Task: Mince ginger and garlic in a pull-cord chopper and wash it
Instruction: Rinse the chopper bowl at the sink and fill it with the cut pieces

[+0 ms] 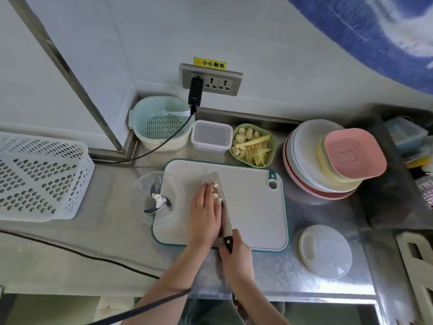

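Here, left hand (205,213) presses several garlic cloves (215,192); right hand (235,253) grips one knife (221,202).

Your widest open stretch is the bare steel counter (77,240) in front of the white perforated basket (39,177), though a black cable (77,253) crosses it. The right half of the cutting board (255,207) lies free; its left half is taken by your left hand (205,212), the knife (219,198) and the garlic pieces (215,191). The clear chopper bowl (153,198), blades exposed, touches the board's left edge. The chopper lid (325,250) sits near the board's right corner, with a gap between. Behind the board, the colander (161,123), clear container (212,136), green bowl (253,144) and plate stack (328,160) line the wall.
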